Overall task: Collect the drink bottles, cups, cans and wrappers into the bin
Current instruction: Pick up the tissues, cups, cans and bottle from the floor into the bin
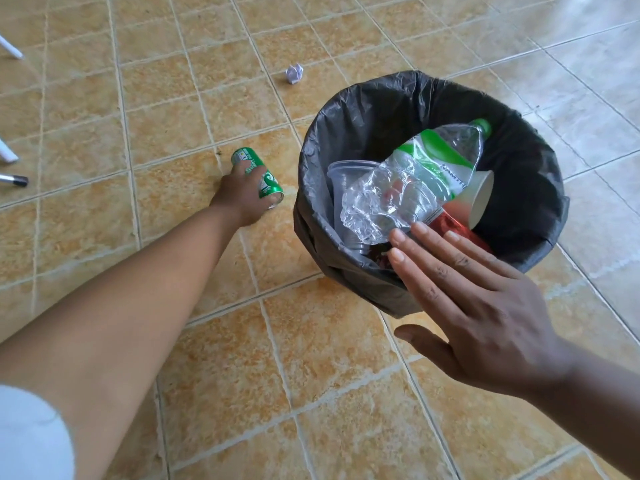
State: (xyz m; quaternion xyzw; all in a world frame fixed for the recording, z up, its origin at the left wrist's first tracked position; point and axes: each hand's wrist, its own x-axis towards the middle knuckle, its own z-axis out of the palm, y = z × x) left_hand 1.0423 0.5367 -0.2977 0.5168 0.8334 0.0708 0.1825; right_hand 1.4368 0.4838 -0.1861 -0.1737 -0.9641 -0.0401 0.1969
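The crushed bottle (415,181) in the bin (349,102) on the right has a green-and-white label with dark letters reading "MANTR", the rest cut off. The green can (258,174) in my left hand (242,199) shows part of a white "S". Its small print is unreadable.

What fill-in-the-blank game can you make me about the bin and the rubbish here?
The left hand grips a ___ metal drink can.
The crushed clear plastic bottle lies inside the round bin lined with a ___ plastic bag.
The crumpled white paper ball lies on the tiled ___.
Missing words: green; black; floor.
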